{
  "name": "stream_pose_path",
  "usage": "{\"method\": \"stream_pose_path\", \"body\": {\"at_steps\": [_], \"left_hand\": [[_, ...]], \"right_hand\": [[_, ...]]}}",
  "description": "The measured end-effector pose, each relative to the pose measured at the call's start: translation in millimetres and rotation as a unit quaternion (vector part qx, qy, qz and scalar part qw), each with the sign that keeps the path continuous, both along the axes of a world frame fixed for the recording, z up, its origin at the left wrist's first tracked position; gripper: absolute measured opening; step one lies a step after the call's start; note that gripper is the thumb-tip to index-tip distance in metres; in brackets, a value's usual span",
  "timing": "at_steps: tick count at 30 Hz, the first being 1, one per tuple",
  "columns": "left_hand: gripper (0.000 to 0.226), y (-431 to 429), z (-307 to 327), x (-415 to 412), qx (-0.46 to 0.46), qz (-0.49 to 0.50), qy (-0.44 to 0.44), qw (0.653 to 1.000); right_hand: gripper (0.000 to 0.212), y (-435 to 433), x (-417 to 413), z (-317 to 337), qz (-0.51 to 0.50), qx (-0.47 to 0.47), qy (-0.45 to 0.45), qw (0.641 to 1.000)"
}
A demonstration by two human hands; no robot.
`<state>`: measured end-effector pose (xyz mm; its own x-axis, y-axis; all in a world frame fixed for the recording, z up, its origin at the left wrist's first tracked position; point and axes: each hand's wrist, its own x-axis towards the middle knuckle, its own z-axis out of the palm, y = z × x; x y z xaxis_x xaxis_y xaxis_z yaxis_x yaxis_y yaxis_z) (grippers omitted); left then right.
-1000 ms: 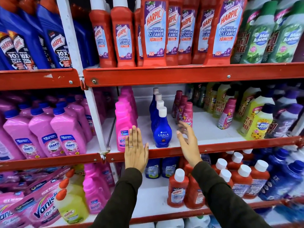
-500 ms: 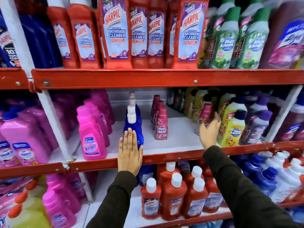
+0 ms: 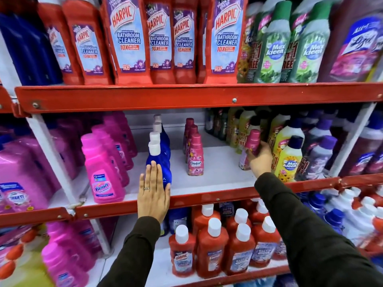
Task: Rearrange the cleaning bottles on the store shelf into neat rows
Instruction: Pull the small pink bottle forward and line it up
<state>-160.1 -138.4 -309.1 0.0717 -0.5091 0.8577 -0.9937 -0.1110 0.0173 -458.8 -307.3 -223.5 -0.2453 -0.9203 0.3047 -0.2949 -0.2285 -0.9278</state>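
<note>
On the middle shelf [image 3: 217,198] stand a row of blue white-capped bottles [image 3: 160,154], a row of small pink Comfort bottles [image 3: 194,156] and a row of pink Vanish bottles [image 3: 104,172]. My left hand [image 3: 153,191] lies flat, fingers together, against the front blue bottle and the shelf's red edge. My right hand [image 3: 260,160] reaches to the right and is closed around a single small pink bottle [image 3: 251,141] standing apart next to the yellow Max Kleen bottles [image 3: 289,160].
Red Harpic bathroom cleaner bottles [image 3: 128,38] and green Max Kleen bottles [image 3: 273,44] fill the top shelf. Small red Harpic bottles [image 3: 182,251] crowd the lower shelf. Large pink bottles [image 3: 18,183] stand beyond the white upright [image 3: 51,154] at left. Bare white shelf lies between the Comfort row and my right hand.
My right hand moved from beside the blue bottle rightward and took hold of the lone pink bottle. My left hand stayed at the shelf edge. The view shifted right.
</note>
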Motion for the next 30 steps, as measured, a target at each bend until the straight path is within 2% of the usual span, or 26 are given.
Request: {"method": "stream_pose_path", "body": {"at_steps": [7, 11, 18, 30], "left_hand": [[0.073, 3.3, 1.9, -2.4, 0.006, -0.001, 0.002, 1.0], [0.073, 3.9, 4.0, -4.1, 0.009, -0.001, 0.005, 1.0], [0.074, 5.3, 5.0, -3.8, 0.015, 0.008, 0.004, 1.0], [0.074, 5.2, 4.4, -2.5, 0.024, 0.014, 0.003, 1.0]], "right_hand": [[0.055, 43.1, 20.4, -0.4, 0.011, -0.075, 0.029, 0.997], [0.055, 75.1, 48.1, 3.2, 0.055, -0.102, 0.054, 0.992], [0.056, 111.1, 95.2, -3.2, 0.126, -0.087, 0.063, 0.986], [0.054, 119.2, 114.4, -17.8, 0.11, -0.088, 0.079, 0.987]]}}
